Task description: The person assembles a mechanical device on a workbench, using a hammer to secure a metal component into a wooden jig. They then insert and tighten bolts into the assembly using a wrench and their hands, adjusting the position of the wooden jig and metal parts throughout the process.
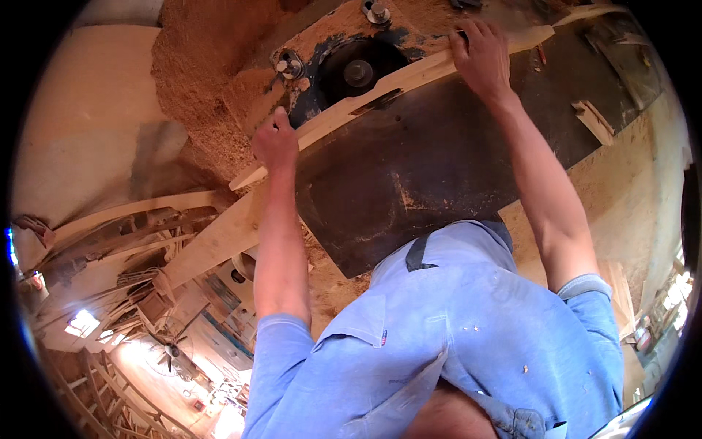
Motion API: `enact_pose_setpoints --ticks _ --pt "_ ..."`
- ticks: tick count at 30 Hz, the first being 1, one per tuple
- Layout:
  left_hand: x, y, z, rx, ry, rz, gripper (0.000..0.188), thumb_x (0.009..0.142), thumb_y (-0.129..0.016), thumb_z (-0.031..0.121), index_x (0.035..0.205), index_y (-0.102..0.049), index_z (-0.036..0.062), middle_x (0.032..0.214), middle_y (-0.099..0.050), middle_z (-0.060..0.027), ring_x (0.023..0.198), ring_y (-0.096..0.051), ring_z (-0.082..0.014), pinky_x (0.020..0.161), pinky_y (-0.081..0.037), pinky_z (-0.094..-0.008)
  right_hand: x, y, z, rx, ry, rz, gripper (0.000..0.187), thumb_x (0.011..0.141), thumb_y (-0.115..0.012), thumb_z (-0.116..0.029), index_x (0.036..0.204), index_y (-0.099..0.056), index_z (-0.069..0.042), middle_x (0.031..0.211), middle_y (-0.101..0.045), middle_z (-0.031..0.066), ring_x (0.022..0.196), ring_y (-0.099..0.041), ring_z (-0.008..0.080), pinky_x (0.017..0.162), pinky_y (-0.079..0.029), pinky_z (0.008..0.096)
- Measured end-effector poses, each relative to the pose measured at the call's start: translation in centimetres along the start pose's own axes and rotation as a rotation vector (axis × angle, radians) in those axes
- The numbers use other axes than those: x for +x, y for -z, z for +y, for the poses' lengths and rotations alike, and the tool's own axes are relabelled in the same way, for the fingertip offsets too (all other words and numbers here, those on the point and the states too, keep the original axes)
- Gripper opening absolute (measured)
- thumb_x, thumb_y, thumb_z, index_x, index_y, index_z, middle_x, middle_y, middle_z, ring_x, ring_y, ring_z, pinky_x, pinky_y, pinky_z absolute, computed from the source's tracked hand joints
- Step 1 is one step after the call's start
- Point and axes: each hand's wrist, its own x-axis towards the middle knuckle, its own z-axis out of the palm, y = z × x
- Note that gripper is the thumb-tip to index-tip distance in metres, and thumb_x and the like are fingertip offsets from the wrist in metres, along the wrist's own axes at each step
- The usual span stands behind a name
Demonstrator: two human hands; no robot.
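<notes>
A long, pale wooden strip [417,76] lies slantwise along the far edge of a dark metal machine table [439,161]. It runs from lower left to upper right, close beside a round opening with a metal spindle [358,73] in its middle. My left hand [276,143] is closed at the strip's left part, thumb side up. Farther right, my right hand [482,58] grips the strip from above, its fingers bent over the far side and partly hidden. Any cutter around the spindle is too dark to make out.
Heaped reddish sawdust [197,88] covers the area beyond the table. Bolts with washers [291,67] stand near the opening. A small wood offcut [594,123] lies on the table's right edge. Planks and a fan [172,351] are at the lower left.
</notes>
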Motion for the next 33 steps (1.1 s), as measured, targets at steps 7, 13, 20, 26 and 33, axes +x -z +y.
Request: enact_pose_setpoints --ticks 7,13,20,26,33 --pt "4.3 -2.2 8.4 -0.929 0.465 0.075 0.038 0.096 -0.063 0.033 0.113 -0.071 0.0005 0.100 -0.069 -0.0114 0.087 -0.063 -0.0240 0.078 -0.051 -0.0431 -18.2 4.2 1.6 -0.033 -0.340 -0.100 0.040 0.091 -0.065 -0.015 0.129 -0.061 -0.008 0.145 -0.055 0.0125 0.138 -0.045 0.0363 0.117 -0.032 0.0497" --pt "9.6 -0.9 7.9 -0.295 -0.251 -0.040 0.033 0.088 -0.063 0.015 0.117 -0.071 0.0022 0.102 -0.070 -0.0184 0.099 -0.067 -0.0342 0.090 -0.053 -0.0460 -21.1 6.0 1.5 -0.091 -0.244 -0.191 0.038 0.088 -0.063 -0.010 0.126 -0.061 -0.009 0.144 -0.052 0.0112 0.138 -0.044 0.0345 0.118 -0.031 0.0503" --pt "6.0 3.8 7.8 0.479 -0.909 -0.090 0.033 0.090 -0.063 0.016 0.118 -0.075 0.0052 0.146 -0.054 -0.0180 0.134 -0.049 -0.0400 0.115 -0.035 -0.0529 -21.0 5.7 1.6 -0.149 -0.247 -0.193 0.040 0.086 -0.064 -0.009 0.126 -0.060 -0.010 0.143 -0.051 0.0114 0.139 -0.043 0.0330 0.117 -0.031 0.0509" --pt "5.9 6.6 4.7 0.980 -0.576 -0.135 0.034 0.099 -0.061 0.028 0.123 -0.074 0.0069 0.158 -0.045 -0.0200 0.146 -0.041 -0.0361 0.119 -0.031 -0.0513 -20.6 5.8 1.2 -0.168 -0.239 -0.210 0.043 0.084 -0.065 -0.008 0.127 -0.059 -0.010 0.142 -0.050 0.0122 0.139 -0.042 0.0332 0.116 -0.031 0.0505" --pt "9.7 2.5 8.7 -0.406 0.115 -0.410 0.045 0.096 -0.066 0.031 0.132 -0.070 0.0048 0.147 -0.056 -0.0198 0.141 -0.047 -0.0373 0.119 -0.032 -0.0411 -20.9 5.3 1.4 -0.184 -0.228 -0.212 0.046 0.082 -0.066 -0.009 0.127 -0.059 -0.010 0.142 -0.051 0.0120 0.138 -0.043 0.0340 0.116 -0.032 0.0515"
